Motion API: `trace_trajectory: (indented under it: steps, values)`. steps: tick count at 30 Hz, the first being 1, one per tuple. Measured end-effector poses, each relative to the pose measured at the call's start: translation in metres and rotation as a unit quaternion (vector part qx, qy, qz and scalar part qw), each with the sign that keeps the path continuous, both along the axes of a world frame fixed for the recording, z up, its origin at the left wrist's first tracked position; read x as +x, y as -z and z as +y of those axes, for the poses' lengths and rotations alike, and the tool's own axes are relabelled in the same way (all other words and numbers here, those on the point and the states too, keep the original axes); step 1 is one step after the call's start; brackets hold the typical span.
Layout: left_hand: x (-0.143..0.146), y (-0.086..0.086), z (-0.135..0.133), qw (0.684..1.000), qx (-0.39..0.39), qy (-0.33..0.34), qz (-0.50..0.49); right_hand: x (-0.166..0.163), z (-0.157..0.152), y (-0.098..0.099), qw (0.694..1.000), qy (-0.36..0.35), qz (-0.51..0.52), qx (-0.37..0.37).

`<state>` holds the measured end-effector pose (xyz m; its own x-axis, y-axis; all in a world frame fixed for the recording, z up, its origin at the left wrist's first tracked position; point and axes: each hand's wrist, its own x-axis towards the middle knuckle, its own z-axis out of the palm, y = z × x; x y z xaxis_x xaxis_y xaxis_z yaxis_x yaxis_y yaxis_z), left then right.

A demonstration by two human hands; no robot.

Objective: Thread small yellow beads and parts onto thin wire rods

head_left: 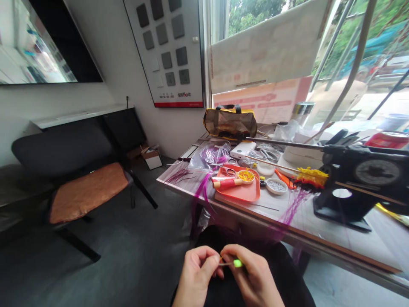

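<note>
My two hands meet low in the view, over my dark lap. My left hand [196, 273] is closed in a pinch on one end of a thin wire-like piece. My right hand [252, 275] is also pinched shut, holding a small bright green bead or tip [237, 263] with a bit of orange beside it. The fingertips of both hands almost touch. Above them stands the table [319, 230], with purple fibres [295, 204] hanging over its edge.
An orange tray [243, 192] holds a red spool, scissors and a bowl of yellow beads [246, 175]. A black vise-like tool [358, 179] clamps a yellow-wrapped rod. A yellow bag [230, 121] sits at the back. A padded chair [83, 187] stands left.
</note>
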<state>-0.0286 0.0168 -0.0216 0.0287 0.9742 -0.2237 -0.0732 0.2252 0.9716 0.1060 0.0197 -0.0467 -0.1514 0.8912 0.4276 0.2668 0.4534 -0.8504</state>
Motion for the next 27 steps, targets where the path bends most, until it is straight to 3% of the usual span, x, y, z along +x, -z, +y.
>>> trace_trajectory:
  steps: [3, 7, 11, 14, 18, 27]
  values:
    - [-0.003, 0.004, -0.002, 1.000, 0.001, 0.006, -0.002, 0.002, 0.001, -0.004, 0.998, 0.025, 0.007, -0.050]
    - [-0.005, 0.006, -0.003, 0.999, 0.030, -0.020, 0.029, 0.008, 0.003, -0.008, 0.995, -0.006, -0.004, -0.104]
    - [-0.008, 0.001, -0.004, 0.980, 0.094, -0.111, 0.136, 0.007, -0.005, 0.001, 0.996, -0.008, -0.034, -0.078]
    - [-0.010, -0.004, -0.005, 0.962, 0.131, -0.139, 0.197, 0.003, -0.013, 0.013, 0.997, 0.012, -0.050, -0.058]
    - [-0.012, -0.006, -0.006, 0.952, 0.145, -0.151, 0.222, 0.002, -0.015, 0.020, 0.994, 0.020, -0.089, -0.058]
    - [-0.015, -0.005, -0.006, 0.950, 0.148, -0.149, 0.231, 0.013, -0.007, 0.018, 0.990, -0.050, -0.105, -0.084]
